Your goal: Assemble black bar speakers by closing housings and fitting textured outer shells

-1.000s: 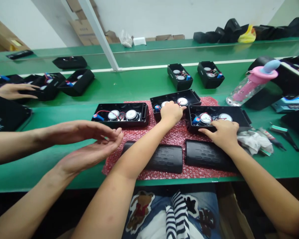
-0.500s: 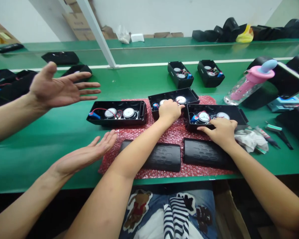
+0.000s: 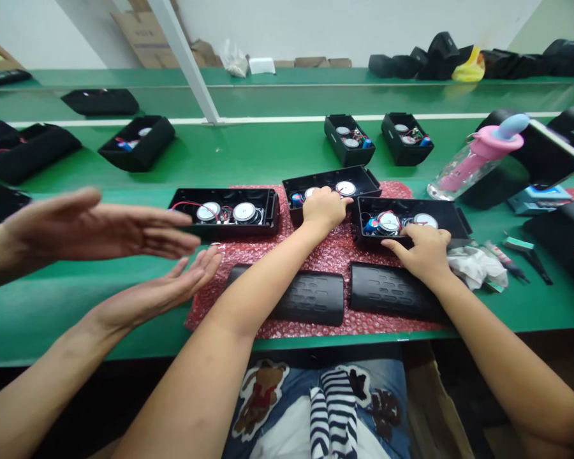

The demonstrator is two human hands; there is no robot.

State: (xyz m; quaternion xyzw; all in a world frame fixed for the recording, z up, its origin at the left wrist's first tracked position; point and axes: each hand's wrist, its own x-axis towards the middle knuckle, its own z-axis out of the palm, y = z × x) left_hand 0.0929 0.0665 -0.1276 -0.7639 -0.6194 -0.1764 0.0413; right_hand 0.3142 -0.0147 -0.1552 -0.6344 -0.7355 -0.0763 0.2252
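My left hand (image 3: 324, 207) is closed over the front wall of the middle black speaker housing (image 3: 358, 175), which sits tilted on the mat. With fingers inside and thumb outside, my right hand (image 3: 423, 248) grips the front wall of the right-hand speaker housing (image 3: 444, 213). Both housings are open on top and show round silver-backed speakers, wires and a blue battery. A third housing (image 3: 273, 220) of the same kind stands to the left, untouched. Two black textured covers (image 3: 316, 296) lie in front, one partly under my left forearm.
Another person's two hands (image 3: 157, 287) reach in from the left, palms facing. Red bubble wrap (image 3: 301, 328) covers part of the green bench (image 3: 249, 153). On the right are a pink-topped bottle (image 3: 478, 156), crumpled white cloth (image 3: 478, 268) and tweezers (image 3: 536, 261). More housings (image 3: 136, 143) stand behind.
The other person's upper hand has swung down towards their lower hand, uncovering a housing behind it. My own hands keep their places on the two housings. The view has shifted slightly.
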